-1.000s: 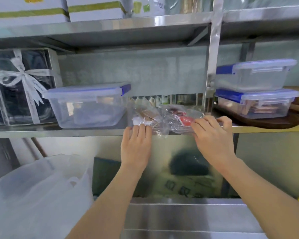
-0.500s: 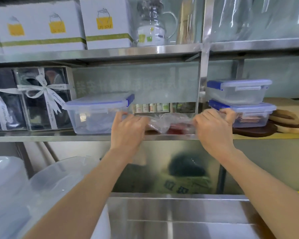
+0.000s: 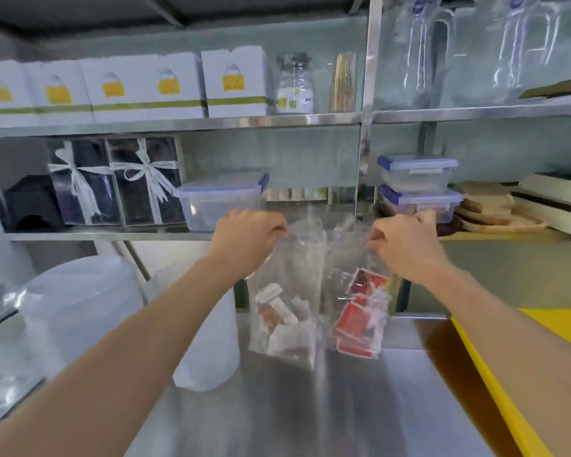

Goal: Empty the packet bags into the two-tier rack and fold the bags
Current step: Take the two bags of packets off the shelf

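Two clear plastic packet bags hang in front of the shelf, above the steel counter. My left hand (image 3: 249, 240) is shut on the top of the left bag (image 3: 285, 311), which holds white and brown packets. My right hand (image 3: 406, 245) grips the top of the right bag (image 3: 360, 315), filled with red packets. Both bags dangle side by side and touch in the middle. No two-tier rack can be made out for certain; the steel wall shelf (image 3: 112, 235) runs just behind my hands.
A lidded clear container (image 3: 220, 199) stands on the shelf behind my left hand, two stacked ones (image 3: 419, 188) behind my right. Ribboned gift boxes (image 3: 116, 183) sit left. White boxes (image 3: 145, 87) line the upper shelf. Plastic-wrapped stacks (image 3: 80, 308) crowd the counter's left; a yellow surface (image 3: 548, 331) lies right.
Both hands have pulled the bags off the shelf edge and lifted them by their tops, so they now hang over the counter. The camera view has tilted back and widened.
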